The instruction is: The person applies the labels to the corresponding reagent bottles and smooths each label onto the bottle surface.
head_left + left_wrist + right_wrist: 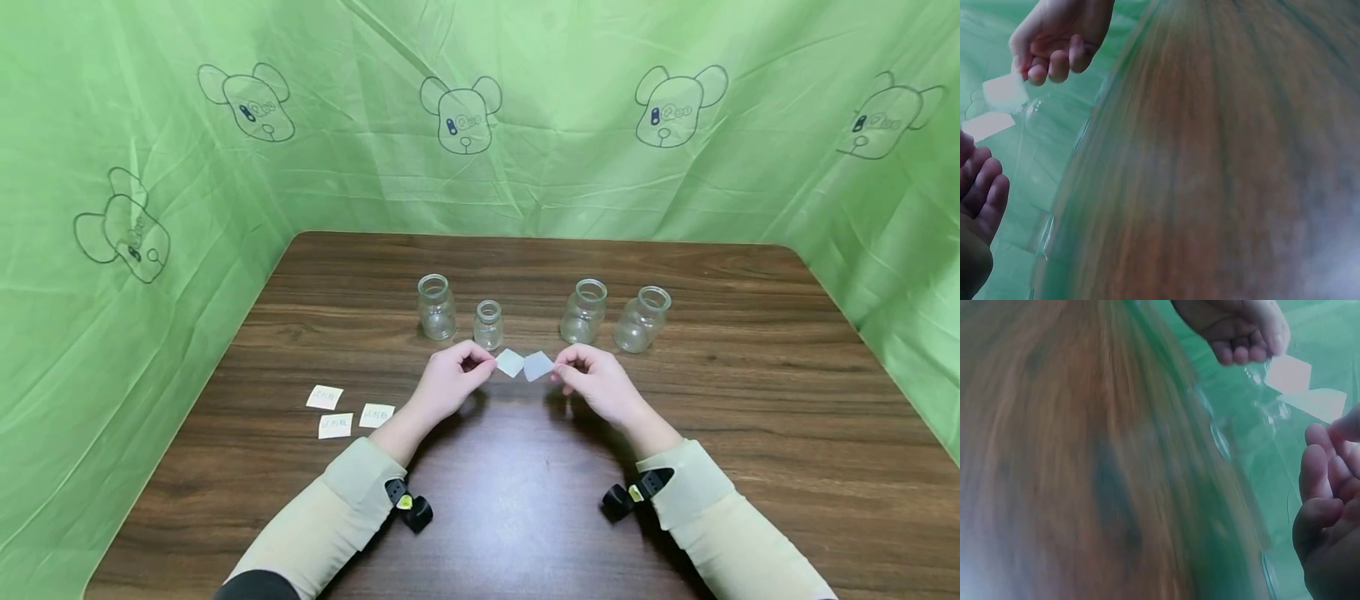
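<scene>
In the head view, my left hand [453,379] pinches a small pale square of paper [509,362] by its corner, between thumb and fingers. Opposite it, my right hand [600,383] pinches a second paper square [537,367], which looks slightly bluish. Both squares are held up over the table, their inner corners almost meeting; whether they touch I cannot tell. Just behind them stands a small open glass jar [488,327]. The left wrist view shows the left hand [982,194] at its edge, and the right wrist view shows the right hand [1329,500], each with its square.
Larger lidless glass jars stand at the back: one [437,308] left of the small jar, two [582,312] [642,321] to the right. Three paper notes [335,426] with handwriting lie left of the left forearm. Green cloth [525,183] surrounds the brown wooden table [750,375].
</scene>
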A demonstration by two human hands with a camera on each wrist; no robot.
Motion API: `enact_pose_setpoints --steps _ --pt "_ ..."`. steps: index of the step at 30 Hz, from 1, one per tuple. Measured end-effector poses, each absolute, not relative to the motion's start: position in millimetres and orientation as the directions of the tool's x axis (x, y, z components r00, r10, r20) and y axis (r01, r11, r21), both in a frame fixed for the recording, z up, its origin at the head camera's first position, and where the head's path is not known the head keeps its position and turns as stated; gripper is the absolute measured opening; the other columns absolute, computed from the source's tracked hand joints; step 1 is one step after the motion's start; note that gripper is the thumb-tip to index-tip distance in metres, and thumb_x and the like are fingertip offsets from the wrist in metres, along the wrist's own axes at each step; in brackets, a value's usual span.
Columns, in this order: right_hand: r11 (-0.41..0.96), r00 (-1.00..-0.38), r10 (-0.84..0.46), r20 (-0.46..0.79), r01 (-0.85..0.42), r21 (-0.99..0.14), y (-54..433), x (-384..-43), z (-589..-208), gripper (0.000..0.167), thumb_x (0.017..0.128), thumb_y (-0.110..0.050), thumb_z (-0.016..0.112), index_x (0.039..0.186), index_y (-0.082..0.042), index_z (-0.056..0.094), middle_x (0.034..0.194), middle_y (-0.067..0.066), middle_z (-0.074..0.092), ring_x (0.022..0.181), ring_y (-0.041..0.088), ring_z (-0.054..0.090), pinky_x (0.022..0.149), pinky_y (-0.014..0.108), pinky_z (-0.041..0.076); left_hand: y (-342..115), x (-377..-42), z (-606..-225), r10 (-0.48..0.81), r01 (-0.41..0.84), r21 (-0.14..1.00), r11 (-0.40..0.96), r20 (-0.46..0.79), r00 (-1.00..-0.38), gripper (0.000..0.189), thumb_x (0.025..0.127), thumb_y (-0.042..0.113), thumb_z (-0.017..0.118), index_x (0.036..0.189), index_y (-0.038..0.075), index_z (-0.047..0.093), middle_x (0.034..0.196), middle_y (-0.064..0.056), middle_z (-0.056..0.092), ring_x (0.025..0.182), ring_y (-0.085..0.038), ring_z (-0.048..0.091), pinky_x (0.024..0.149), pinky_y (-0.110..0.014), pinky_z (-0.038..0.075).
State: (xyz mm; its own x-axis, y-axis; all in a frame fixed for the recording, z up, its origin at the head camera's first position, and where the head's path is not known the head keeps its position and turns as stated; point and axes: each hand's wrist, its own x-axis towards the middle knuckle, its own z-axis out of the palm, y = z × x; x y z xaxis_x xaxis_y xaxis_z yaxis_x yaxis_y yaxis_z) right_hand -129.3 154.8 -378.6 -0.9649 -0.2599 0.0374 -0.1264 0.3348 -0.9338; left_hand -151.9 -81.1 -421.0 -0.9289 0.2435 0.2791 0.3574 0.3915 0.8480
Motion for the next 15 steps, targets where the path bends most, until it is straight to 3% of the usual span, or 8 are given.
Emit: enact_pose_setpoints --steps 8,15 --pt "0.373 -0.974 -0.227 0.024 -0.110 -0.921 190.3 -139.9 -407.7 0.005 0.087 0.004 0.055 0.089 0.008 0.058 0.079 0.016 0.065 0.061 0.018 0.056 0.058 0.032 0.049 -87.4 -154.0 -424.0 0.204 0.392 0.801 0.452 0.335 -0.920 0.005 0.085 0.016 0.065 0.083 0.011 0.067 0.077 0.006 0.064 0.069 -0.008 0.054 0.063 -0.026 0.046" --pt "0.427 -0.983 -0.186 -0.006 -0.075 -0.901 221.5 -141.4 -427.3 0.008 0.088 -0.001 0.056 0.089 0.006 0.059 0.078 0.015 0.064 0.057 0.016 0.054 0.052 0.029 0.048 -93.9 -155.5 -424.8 0.169 0.375 0.799 0.470 0.336 -0.927 0.007 0.086 0.017 0.066 0.085 0.010 0.068 0.079 0.005 0.065 0.070 -0.009 0.055 0.065 -0.028 0.046"
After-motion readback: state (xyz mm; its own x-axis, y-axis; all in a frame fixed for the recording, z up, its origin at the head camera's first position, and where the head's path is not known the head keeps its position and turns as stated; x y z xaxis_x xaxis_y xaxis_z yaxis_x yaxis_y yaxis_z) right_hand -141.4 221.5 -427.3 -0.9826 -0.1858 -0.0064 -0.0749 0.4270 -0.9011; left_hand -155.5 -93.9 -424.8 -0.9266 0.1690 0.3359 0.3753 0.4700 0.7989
